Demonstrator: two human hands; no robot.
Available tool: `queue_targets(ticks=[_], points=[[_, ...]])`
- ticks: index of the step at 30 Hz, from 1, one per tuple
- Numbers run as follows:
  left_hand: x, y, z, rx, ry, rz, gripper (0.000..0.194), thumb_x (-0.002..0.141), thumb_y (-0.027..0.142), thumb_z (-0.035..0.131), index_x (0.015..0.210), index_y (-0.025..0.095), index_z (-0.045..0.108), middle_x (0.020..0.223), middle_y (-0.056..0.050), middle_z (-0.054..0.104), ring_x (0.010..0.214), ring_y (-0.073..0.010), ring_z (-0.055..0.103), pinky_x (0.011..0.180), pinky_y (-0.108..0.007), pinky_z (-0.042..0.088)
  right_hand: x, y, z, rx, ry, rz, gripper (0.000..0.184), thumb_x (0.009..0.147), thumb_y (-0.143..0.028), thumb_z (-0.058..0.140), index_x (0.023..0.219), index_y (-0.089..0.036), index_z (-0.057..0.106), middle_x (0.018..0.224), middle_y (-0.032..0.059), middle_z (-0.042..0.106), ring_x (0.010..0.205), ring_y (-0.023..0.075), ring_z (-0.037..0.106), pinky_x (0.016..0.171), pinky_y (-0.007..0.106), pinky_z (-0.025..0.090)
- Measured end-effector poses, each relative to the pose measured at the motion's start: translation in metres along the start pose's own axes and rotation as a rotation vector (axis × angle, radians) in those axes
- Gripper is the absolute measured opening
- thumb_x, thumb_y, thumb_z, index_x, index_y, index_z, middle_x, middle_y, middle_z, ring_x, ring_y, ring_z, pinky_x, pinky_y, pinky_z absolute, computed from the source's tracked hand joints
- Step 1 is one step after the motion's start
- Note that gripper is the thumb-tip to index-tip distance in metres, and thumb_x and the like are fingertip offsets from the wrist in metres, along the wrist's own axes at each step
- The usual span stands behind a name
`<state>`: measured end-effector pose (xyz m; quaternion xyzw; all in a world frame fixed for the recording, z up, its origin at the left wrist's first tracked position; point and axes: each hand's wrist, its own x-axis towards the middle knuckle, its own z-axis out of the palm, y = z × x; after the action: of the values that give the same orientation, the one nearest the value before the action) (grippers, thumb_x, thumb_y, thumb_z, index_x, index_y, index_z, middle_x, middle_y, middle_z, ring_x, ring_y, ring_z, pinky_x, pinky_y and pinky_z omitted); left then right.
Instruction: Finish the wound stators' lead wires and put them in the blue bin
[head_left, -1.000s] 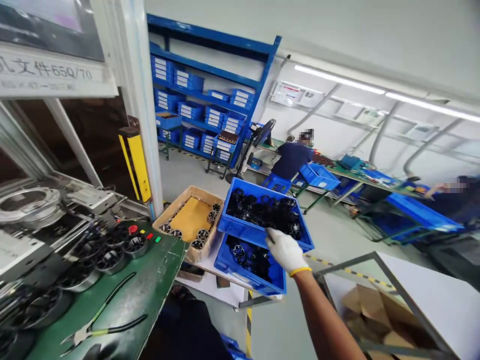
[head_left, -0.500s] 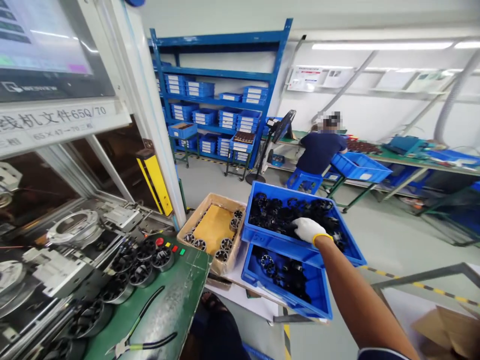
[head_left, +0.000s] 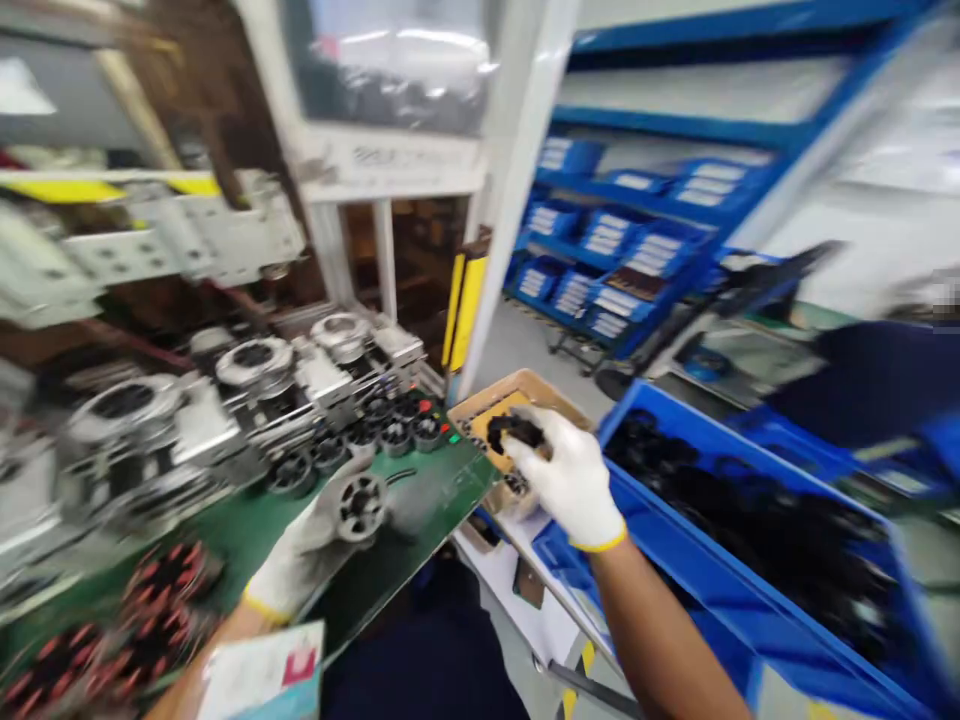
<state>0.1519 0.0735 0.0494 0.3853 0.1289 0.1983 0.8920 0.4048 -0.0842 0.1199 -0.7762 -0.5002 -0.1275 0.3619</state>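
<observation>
1. Head view: the right hand (head_left: 562, 480), white-gloved with a yellow cuff, closes around a dark slotted part (head_left: 514, 433), held above a cardboard tray (head_left: 517, 395).
2. The left hand (head_left: 292, 570), also gloved, holds a round slotted metal part (head_left: 361, 505) over the green worktop (head_left: 442, 510).
3. Beside the right forearm, a blue plastic crate (head_left: 712, 480) is heaped with dark parts (head_left: 750, 520).
4. Farther left, round parts (head_left: 394, 436) sit on the worktop before metal machine fixtures (head_left: 255, 365).
5. Beyond stands blue shelving (head_left: 637, 170), stacked with crates.
</observation>
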Motion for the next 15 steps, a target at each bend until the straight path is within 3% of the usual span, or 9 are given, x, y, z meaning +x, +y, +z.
queue_targets(ticks=[3, 6, 10, 15], points=[[-0.01, 0.005, -0.008, 0.021, 0.159, 0.105, 0.092, 0.052, 0.023, 0.079, 0.136, 0.025, 0.042, 0.115, -0.006, 0.062, 0.097, -0.0247, 0.061, 0.082, -0.033, 0.049, -0.012, -0.081, 0.069, 0.077, 0.091, -0.266, 0.039, 0.086, -0.032, 0.062, 0.121, -0.015, 0.056, 0.1, 0.0114, 0.065, 0.092, 0.0267, 0.062, 0.082, 0.043, 0.051], [-0.024, 0.011, -0.015, 0.133, 0.278, 0.239, 0.102, 0.045, 0.01, 0.079, 0.137, 0.029, 0.039, 0.12, -0.004, 0.059, 0.098, -0.0228, 0.06, 0.085, -0.031, 0.048, -0.042, -0.127, 0.105, 0.277, 0.02, -0.403, 0.054, 0.088, -0.026, 0.057, 0.137, -0.01, 0.04, 0.111, 0.0162, 0.06, 0.104, 0.0294, 0.056, 0.085, 0.046, 0.051], [-0.053, 0.019, -0.027, 0.308, 0.406, 0.321, 0.109, 0.037, 0.007, 0.084, 0.134, 0.03, 0.04, 0.126, -0.005, 0.053, 0.104, -0.0247, 0.057, 0.083, -0.029, 0.049, -0.065, -0.142, 0.119, 0.536, -0.165, -0.538, 0.06, 0.085, -0.005, 0.05, 0.143, -0.013, 0.033, 0.125, 0.0159, 0.053, 0.123, 0.0311, 0.044, 0.096, 0.053, 0.045], [-0.075, 0.026, -0.035, 0.404, 0.532, 0.458, 0.103, 0.039, 0.015, 0.087, 0.131, 0.028, 0.044, 0.12, -0.006, 0.054, 0.103, -0.025, 0.058, 0.089, -0.033, 0.048, -0.058, -0.151, 0.13, 0.63, -0.112, -0.559, 0.064, 0.082, -0.002, 0.06, 0.14, -0.018, 0.04, 0.122, 0.0132, 0.056, 0.119, 0.03, 0.048, 0.095, 0.053, 0.045]])
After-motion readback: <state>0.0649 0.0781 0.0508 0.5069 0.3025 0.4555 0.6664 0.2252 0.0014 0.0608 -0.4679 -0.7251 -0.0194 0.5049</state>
